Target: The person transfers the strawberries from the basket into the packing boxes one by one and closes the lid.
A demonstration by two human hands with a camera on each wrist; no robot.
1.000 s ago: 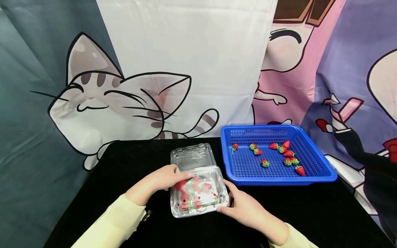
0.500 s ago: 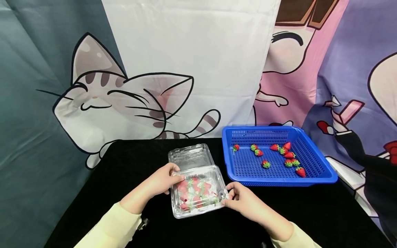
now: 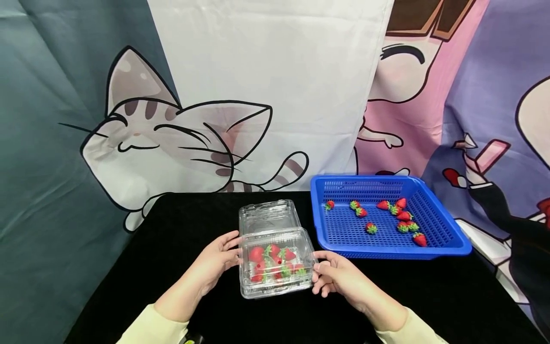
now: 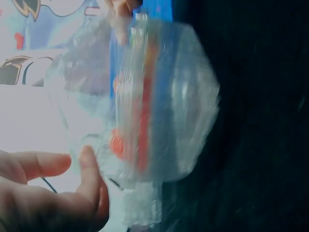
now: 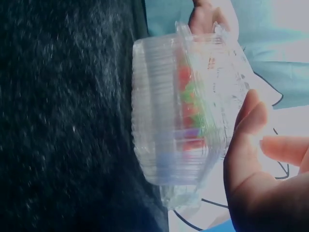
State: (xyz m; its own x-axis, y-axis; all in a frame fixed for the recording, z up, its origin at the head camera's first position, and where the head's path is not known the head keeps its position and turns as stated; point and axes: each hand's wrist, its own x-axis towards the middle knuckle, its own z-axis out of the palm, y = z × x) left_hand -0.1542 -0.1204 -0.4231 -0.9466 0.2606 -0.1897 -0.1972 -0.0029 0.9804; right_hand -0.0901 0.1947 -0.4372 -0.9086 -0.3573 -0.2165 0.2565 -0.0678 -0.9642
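On plush black cloth [image 3: 193, 215]: ribbed plastic box [image 3: 279, 290], strawberries [image 3: 273, 250] inside; left hand [image 3: 213, 264], right hand [image 3: 341, 277] alongside, fingers loosely spread.

no readable text, no legible labels

I can't count the strawberries [image 3: 256, 254] in the clear box [image 3: 277, 289]; they overlap, and my left wrist view blurs them to a red streak. The left sleeve [image 3: 151, 328] and right sleeve [image 3: 406, 329] run off the head view's bottom edge, as does a dark object [image 3: 192, 339] I can't identify.
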